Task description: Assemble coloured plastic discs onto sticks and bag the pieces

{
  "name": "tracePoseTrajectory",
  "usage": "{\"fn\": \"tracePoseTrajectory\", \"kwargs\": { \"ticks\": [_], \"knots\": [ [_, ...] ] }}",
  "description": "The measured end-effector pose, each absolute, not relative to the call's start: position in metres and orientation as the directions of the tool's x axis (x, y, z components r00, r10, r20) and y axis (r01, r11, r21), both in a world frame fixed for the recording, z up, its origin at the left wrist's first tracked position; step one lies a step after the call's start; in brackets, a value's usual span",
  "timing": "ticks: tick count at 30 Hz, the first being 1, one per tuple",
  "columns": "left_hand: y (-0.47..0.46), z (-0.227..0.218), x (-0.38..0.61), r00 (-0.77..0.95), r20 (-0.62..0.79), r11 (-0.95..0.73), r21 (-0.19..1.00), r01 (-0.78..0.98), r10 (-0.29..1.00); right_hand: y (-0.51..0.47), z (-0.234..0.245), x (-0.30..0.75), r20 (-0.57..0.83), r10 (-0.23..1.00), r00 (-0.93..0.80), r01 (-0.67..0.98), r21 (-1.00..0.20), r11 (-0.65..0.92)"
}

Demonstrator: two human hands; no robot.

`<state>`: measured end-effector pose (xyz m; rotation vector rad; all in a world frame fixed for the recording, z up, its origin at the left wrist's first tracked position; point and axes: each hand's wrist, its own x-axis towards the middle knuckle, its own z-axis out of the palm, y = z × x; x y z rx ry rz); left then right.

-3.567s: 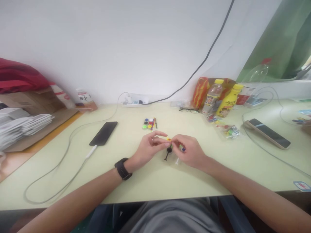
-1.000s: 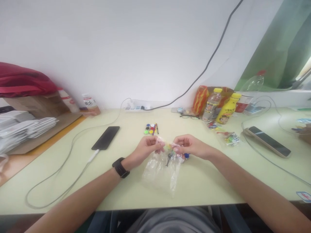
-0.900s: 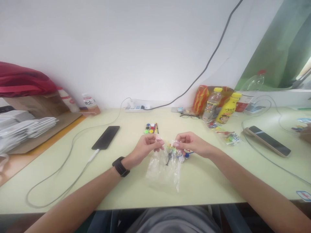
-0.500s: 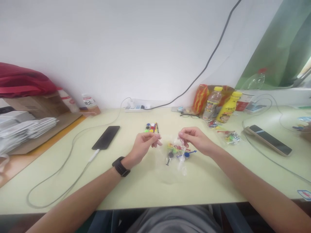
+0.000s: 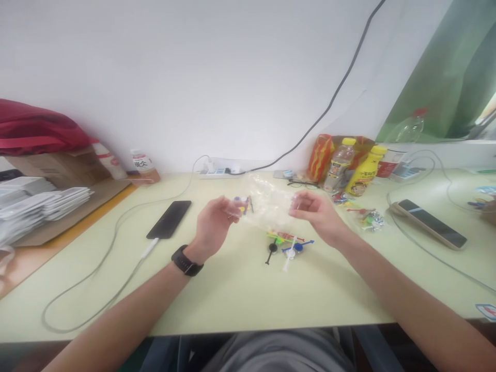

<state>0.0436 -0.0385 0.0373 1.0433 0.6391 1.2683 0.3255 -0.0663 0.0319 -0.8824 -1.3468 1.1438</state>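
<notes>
A clear plastic bag (image 5: 267, 204) is stretched between my two hands above the table. My left hand (image 5: 217, 219), with a black watch on its wrist, pinches the bag's left side. The right side of the bag is pinched by my right hand (image 5: 313, 214). On the table just below the bag lie several small plastic pieces with arrow-shaped pointers: a black one (image 5: 273, 248), a white one (image 5: 290, 253), a blue one (image 5: 298, 247), and some red, yellow and green ones. Behind my left fingers sit more small coloured pieces (image 5: 243, 200), partly hidden.
A black phone (image 5: 169, 219) on a charging cable lies at left. Farther right are a bag of coloured pieces (image 5: 368, 219), another phone (image 5: 432, 223), a clear bottle (image 5: 339, 165) and a yellow bottle (image 5: 365, 171). Glasses (image 5: 302, 184) and a power strip (image 5: 219, 173) lie by the wall.
The plastic bag has risen and moved away from me, off the arrow pieces, which now show uncovered. My left hand has shifted left, so the hands are farther apart.
</notes>
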Motion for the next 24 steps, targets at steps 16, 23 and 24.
{"fn": "tracePoseTrajectory", "kwargs": {
  "ticks": [16, 23, 24],
  "knots": [
    [-0.046, 0.042, 0.037, 0.859, 0.05, -0.309, 0.942, 0.128, 0.509, -0.095, 0.037, 0.303, 0.806, 0.528, -0.268, 0.331, -0.438, 0.836],
    [-0.049, 0.053, 0.034, 0.865, -0.091, -0.375, 0.875, 0.306, 0.493, -0.103, 0.041, 0.3, 0.859, 0.345, -0.379, 0.415, -0.176, 0.893],
    [-0.047, 0.055, 0.034, 0.866, -0.101, -0.381, 0.869, 0.316, 0.489, -0.104, 0.044, 0.302, 0.843, 0.348, -0.41, 0.42, -0.164, 0.892]
  ]
}}
